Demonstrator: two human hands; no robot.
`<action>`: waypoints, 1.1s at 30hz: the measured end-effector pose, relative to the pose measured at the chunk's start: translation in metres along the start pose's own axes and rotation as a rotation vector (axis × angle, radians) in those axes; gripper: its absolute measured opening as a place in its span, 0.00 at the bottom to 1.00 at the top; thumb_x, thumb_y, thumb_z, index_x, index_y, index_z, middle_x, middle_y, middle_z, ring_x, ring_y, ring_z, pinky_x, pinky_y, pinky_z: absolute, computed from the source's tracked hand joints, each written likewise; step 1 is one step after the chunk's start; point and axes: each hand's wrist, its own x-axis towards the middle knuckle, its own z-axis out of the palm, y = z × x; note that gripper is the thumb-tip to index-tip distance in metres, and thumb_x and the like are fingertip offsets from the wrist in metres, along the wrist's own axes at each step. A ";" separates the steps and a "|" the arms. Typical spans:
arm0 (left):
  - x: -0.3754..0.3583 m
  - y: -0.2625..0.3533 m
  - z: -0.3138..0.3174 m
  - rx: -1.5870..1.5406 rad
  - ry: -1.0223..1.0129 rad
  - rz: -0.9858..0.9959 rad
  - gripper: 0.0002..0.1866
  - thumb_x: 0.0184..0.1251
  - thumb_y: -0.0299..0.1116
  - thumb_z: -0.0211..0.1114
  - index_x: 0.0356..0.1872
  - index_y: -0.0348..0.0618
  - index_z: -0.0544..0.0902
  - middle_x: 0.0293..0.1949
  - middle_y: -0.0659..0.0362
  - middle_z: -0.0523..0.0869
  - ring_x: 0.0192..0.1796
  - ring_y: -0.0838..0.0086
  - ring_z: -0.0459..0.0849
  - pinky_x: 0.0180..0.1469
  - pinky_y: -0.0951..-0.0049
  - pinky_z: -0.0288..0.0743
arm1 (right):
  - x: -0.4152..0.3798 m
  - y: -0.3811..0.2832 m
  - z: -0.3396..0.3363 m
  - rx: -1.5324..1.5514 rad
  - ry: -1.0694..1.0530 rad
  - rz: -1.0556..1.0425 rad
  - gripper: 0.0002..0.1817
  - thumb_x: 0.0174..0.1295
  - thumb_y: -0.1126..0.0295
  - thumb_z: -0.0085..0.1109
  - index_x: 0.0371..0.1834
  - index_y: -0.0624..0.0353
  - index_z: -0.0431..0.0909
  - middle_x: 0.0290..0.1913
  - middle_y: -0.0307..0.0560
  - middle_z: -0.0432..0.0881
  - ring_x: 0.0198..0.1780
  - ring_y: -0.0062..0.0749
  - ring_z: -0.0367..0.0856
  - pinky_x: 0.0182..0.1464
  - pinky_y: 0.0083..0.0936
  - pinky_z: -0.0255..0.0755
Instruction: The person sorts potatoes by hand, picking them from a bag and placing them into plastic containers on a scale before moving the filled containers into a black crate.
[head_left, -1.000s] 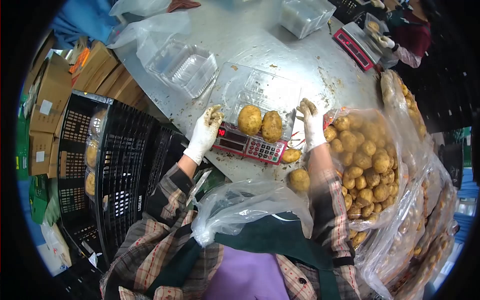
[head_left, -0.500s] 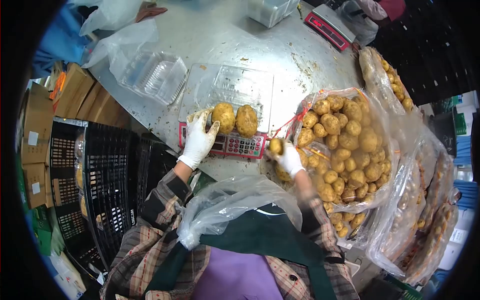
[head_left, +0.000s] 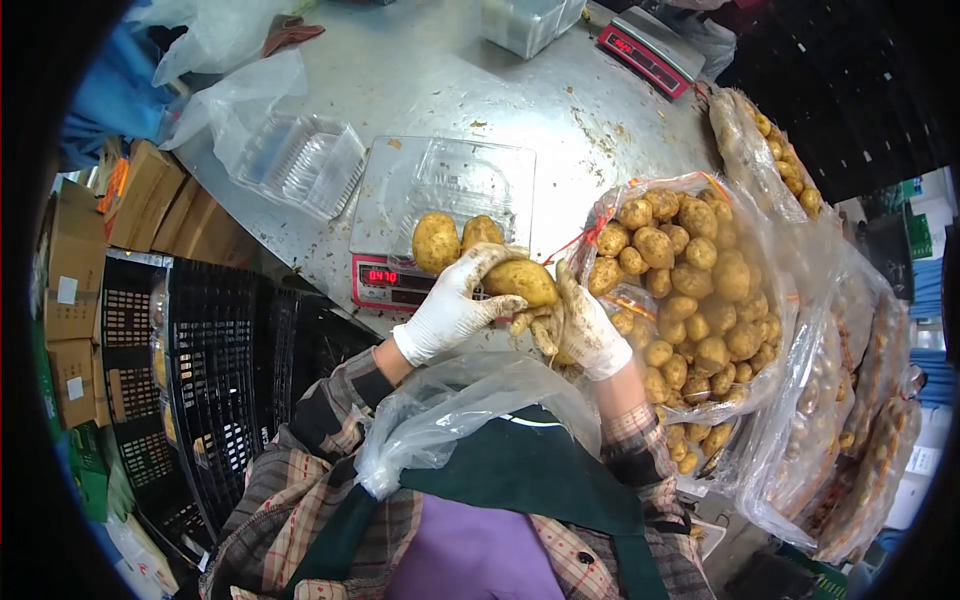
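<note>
My left hand (head_left: 455, 305), in a soiled white glove, grips one side of a potato (head_left: 523, 281) just in front of the scale (head_left: 372, 296). On the potato's other side is my right hand (head_left: 585, 325), gloved too, its dirty fingers curled against it. Two more potatoes (head_left: 437, 242) sit in a clear plastic tray (head_left: 480, 165) on the scale's plate. A red display reads what looks like 0.470; my left hand hides most of the keypad. Close on the right stands an open clear bag (head_left: 770, 350) full of potatoes.
Empty clear trays (head_left: 305, 165) lie at the left of the metal table (head_left: 590, 140). At the back are a stack of plastic containers (head_left: 530, 25) and a second scale (head_left: 650, 50). More potato bags (head_left: 870, 380) stand right; black crates (head_left: 215, 370) and cardboard boxes (head_left: 70, 290) left.
My left hand has moved right, away from the tray's potatoes, and closed on the potato my right hand carried. My right hand has come up beside it. The scale display now shows a reading.
</note>
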 end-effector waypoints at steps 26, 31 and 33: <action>0.056 -0.049 -0.107 0.727 0.074 0.253 0.20 0.49 0.26 0.70 0.46 0.49 0.81 0.53 0.58 0.80 0.59 0.57 0.73 0.62 0.63 0.66 | 0.067 -0.041 -0.076 -1.597 0.839 -0.658 0.20 0.57 0.59 0.61 0.49 0.60 0.81 0.62 0.58 0.73 0.67 0.52 0.63 0.68 0.42 0.54; 0.059 -0.059 -0.106 0.855 0.100 0.353 0.12 0.54 0.23 0.64 0.41 0.45 0.82 0.47 0.55 0.82 0.53 0.59 0.77 0.55 0.65 0.72 | 0.142 -0.043 -0.039 -1.374 0.706 -0.640 0.29 0.59 0.55 0.58 0.57 0.66 0.75 0.59 0.65 0.73 0.60 0.56 0.71 0.64 0.40 0.62; 0.062 -0.057 -0.112 0.748 0.104 0.283 0.12 0.54 0.22 0.62 0.41 0.44 0.82 0.45 0.54 0.83 0.52 0.60 0.78 0.56 0.66 0.72 | 0.174 -0.038 -0.036 -1.104 0.719 -0.523 0.33 0.63 0.53 0.53 0.65 0.67 0.66 0.56 0.61 0.77 0.57 0.49 0.76 0.61 0.39 0.66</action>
